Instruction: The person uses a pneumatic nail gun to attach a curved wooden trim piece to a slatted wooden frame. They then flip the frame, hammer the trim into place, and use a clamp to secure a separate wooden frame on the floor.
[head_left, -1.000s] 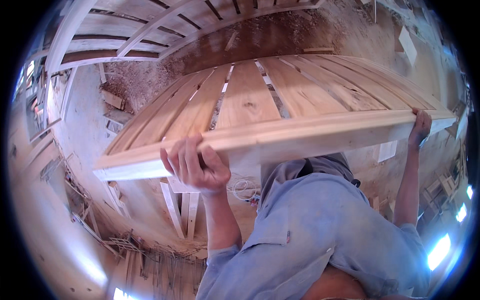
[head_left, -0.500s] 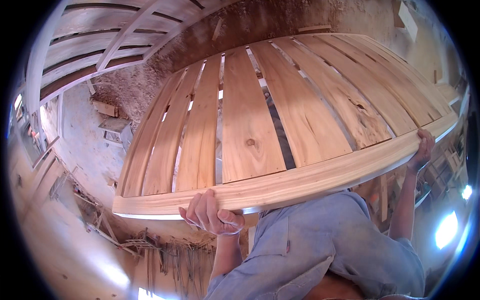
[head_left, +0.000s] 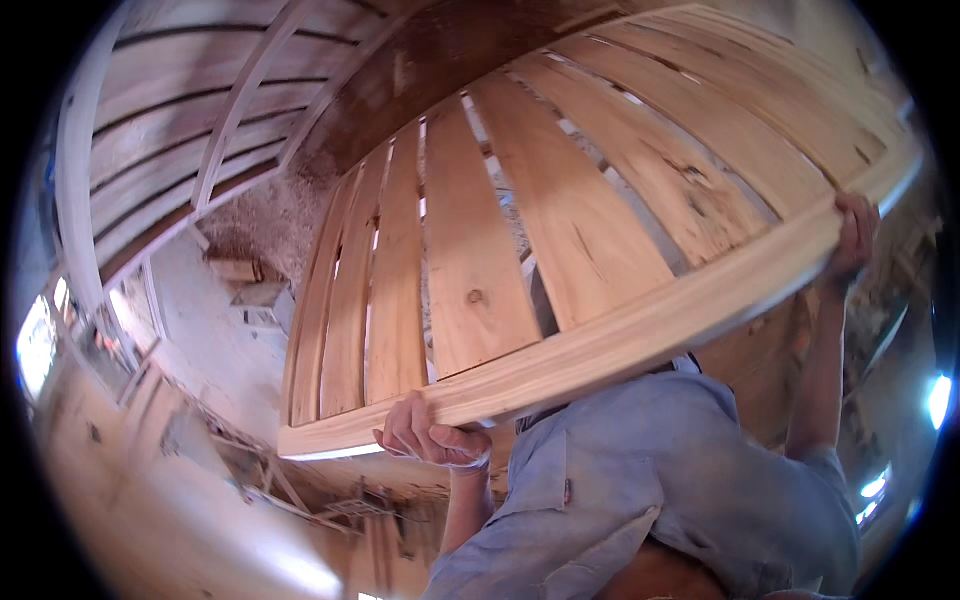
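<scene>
Pale, knotty wood fills most of the head view: a large slatted panel of light pine boards [head_left: 520, 250], with narrow gaps between its slats and a rounded rail along its near edge, is held up overhead and tilted, its right end higher than its left. The left hand [head_left: 432, 437] has its grip clamped on the underside of that near rail close to the lower left corner, fingers curled round the edge. The right hand [head_left: 852, 235] is raised on a straight arm and closed on the same rail near its far right end. Below the panel, between the two arms, lies the person's faded blue-grey button shirt [head_left: 660, 480], which hides whatever is underneath.

Around the panel, a second pale wooden slatted frame [head_left: 170, 130] stands upright at the upper left, apart from the held panel, with a dark brown wooden beam [head_left: 440, 70] running between them. A heap of brownish sawdust [head_left: 270, 215] sits in the corner below that beam, near some small wooden offcuts [head_left: 245, 280]. More thin wooden strips [head_left: 270, 480] lie scattered on the dusty floor [head_left: 190, 340] beneath the panel's left corner.

The panel's left corner hangs free above open floor; its right end runs close to the cluttered right side of the room, blurred at the rim. No containers show.
</scene>
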